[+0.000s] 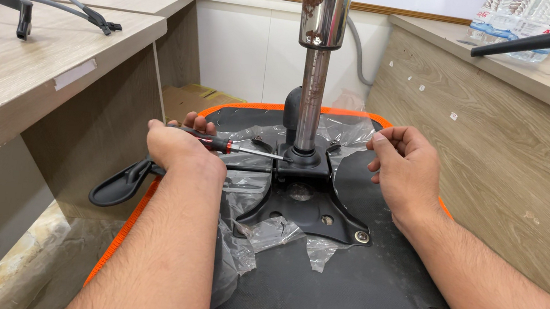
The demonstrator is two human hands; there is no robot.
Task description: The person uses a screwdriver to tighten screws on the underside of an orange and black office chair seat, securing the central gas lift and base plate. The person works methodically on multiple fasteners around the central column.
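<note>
A slim screwdriver with a red and black handle and steel shaft point(238, 147) is gripped in the closed left hand point(179, 147), its tip laid against the black metal mounting plate point(304, 203) at 9 o'clock of the upright chrome cylinder point(310, 103). The right hand point(406, 169), loosely curled and holding nothing, is set at 3 o'clock. Torn clear plastic film point(259, 232) is spread over the black textured, orange-edged seat underside point(355, 295).

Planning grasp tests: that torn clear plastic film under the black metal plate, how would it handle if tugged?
The plastic film looks floppy and very light: thin, crinkled, draped. Already ragged, so it probably tears easily. The metal plate seems to pin it, so it would likely rip rather than slide free.
</note>
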